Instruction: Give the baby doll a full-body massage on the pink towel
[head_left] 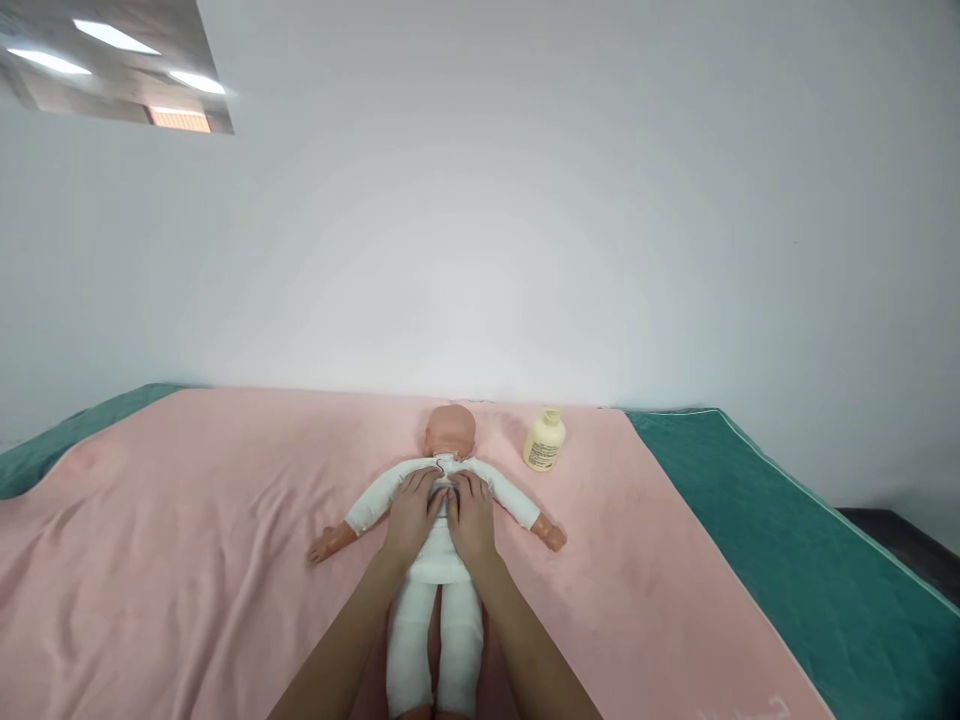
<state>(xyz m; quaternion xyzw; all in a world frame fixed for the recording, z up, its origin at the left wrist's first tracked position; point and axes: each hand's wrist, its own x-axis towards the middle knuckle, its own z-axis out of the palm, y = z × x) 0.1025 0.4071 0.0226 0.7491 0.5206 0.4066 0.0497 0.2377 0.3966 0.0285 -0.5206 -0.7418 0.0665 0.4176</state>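
A baby doll (439,567) with white cloth arms, trunk and legs lies stretched out, its head at the far end and its arms spread to both sides. The back of its bare head faces up. My left hand (412,512) rests flat on the left of the doll's upper back, fingers extended. On the right of the upper back lies my right hand (471,510), also flat. Both thumbs point inward and nearly meet at the middle. Neither hand holds anything. My forearms partly cover the doll's sides and legs.
A cream bottle (544,441) with printed text stands to the right of the doll's head. Beneath everything spreads a pink blanket (637,570), wrinkled at the left, over a green cover (757,530). A white wall (480,220) rises behind the far edge.
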